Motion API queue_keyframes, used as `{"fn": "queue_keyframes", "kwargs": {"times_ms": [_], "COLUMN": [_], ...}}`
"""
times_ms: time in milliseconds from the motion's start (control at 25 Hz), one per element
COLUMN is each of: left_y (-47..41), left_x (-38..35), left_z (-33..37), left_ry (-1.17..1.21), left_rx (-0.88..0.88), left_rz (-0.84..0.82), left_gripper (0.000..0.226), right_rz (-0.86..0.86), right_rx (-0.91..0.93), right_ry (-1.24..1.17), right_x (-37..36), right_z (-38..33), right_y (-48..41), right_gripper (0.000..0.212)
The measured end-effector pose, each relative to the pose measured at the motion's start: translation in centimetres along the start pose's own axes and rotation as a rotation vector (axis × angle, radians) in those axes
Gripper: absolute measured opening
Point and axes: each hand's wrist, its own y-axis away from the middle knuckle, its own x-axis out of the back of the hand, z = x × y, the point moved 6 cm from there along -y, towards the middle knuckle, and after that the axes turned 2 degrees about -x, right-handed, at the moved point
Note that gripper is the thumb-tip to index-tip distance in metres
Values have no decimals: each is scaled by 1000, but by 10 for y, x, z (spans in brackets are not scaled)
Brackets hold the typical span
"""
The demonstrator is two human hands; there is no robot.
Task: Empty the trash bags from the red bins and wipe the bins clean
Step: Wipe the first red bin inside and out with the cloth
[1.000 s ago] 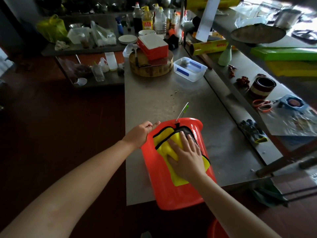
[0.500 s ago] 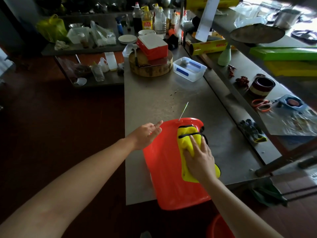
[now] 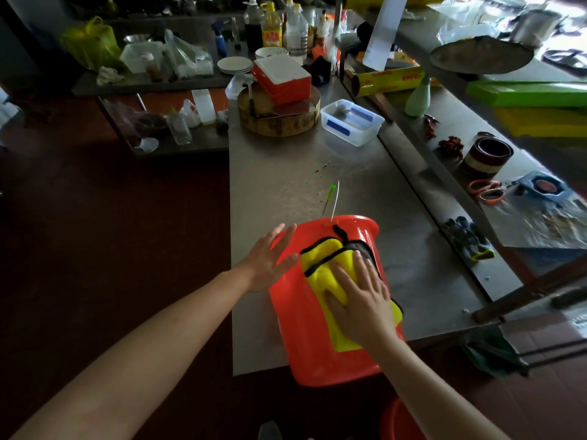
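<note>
A red bin (image 3: 305,341) lies on its side at the near edge of the steel table (image 3: 286,173), its base overhanging toward me. My right hand (image 3: 362,296) presses a yellow cloth with black trim (image 3: 327,274) flat against the bin's upper side, fingers straight. My left hand (image 3: 270,258) rests flat on the bin's left side with fingers spread, steadying it. The bin's thin wire handle (image 3: 333,201) sticks up past its rim. Part of a second red bin (image 3: 397,420) shows on the floor below.
A round wooden chopping block (image 3: 279,115) with a red-and-white box (image 3: 282,77) stands at the table's far end beside a clear plastic tub (image 3: 352,122). Gloves (image 3: 470,239), scissors (image 3: 486,190) and a tin (image 3: 486,155) lie along the right ledge. Bottles crowd the back.
My right hand has slid the cloth back to the left across the bin's side. My left hand has opened flat onto the bin, where before it only touched the edge.
</note>
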Motion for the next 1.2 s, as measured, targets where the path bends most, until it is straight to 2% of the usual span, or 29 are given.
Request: {"fn": "queue_keyframes", "kwargs": {"times_ms": [120, 240, 360, 560, 640, 720, 920, 1080, 1200], "left_y": [-4, -8, -12, -18, -18, -17, -20, -22, -29], "left_x": [-2, -2, -1, -3, -2, -1, 0, 2, 3], "left_z": [3, 4, 2, 2, 1, 0, 9, 16, 26], "left_ry": [-38, -133, -240, -321, -311, -302, -309, -315, -334], "left_rx": [-13, -9, -9, -34, -51, -68, -48, -27, -25], "left_rz": [-36, -106, -129, -106, -101, -88, -85, -76, -87], "left_gripper": [88, 134, 154, 157, 155, 155, 156, 156, 157], "right_rz": [-73, -125, -87, -6, -20, -31, -12, -80, -116], "right_rx": [-208, -397, -396, -18, 85, 97, -51, -406, -517], "right_ry": [-198, -406, -338, 116, 183, 175, 24, -404, -563], "right_x": [6, 3, 4, -4, -12, -13, 2, 4, 1], "right_z": [43, 63, 51, -13, -26, -25, 19, 81, 98], "right_y": [-1, -4, -5, 10, 14, 11, 8, 7, 5], "right_gripper": [61, 60, 62, 64, 63, 63, 64, 58, 59]}}
